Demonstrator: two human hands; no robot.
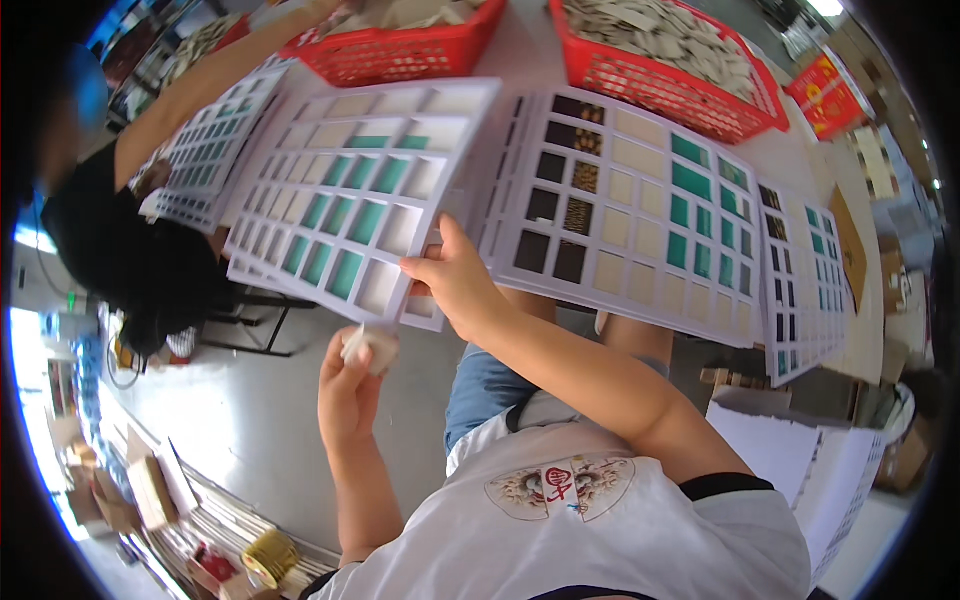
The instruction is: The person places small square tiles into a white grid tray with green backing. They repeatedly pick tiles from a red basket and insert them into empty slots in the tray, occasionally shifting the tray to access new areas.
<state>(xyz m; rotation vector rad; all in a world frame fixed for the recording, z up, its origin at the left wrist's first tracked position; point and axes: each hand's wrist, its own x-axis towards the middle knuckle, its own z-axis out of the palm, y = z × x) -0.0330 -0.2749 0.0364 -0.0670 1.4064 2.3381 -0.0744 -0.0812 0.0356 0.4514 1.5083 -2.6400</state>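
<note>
My left hand (348,392) is closed around a few small cream tiles (372,347), just off the near corner of a white sample board. My right hand (458,285) pinches the right edge of that sample board (345,190), thumb on top. Rows of framed squares cover the board, some teal, others white or cream; several squares near its right edge look plain white. It tilts up over more boards beneath. To its right lies another sample board (628,205) with black, patterned gold-and-black, cream and teal squares.
Red plastic baskets of loose cream pieces, one at the far left (400,55) and one at the far right (680,75), stand on the table. A co-worker's arm (215,85) reaches toward the left basket. Another board (800,280) overhangs the table's right edge. Cardboard boxes (150,490) sit lower left.
</note>
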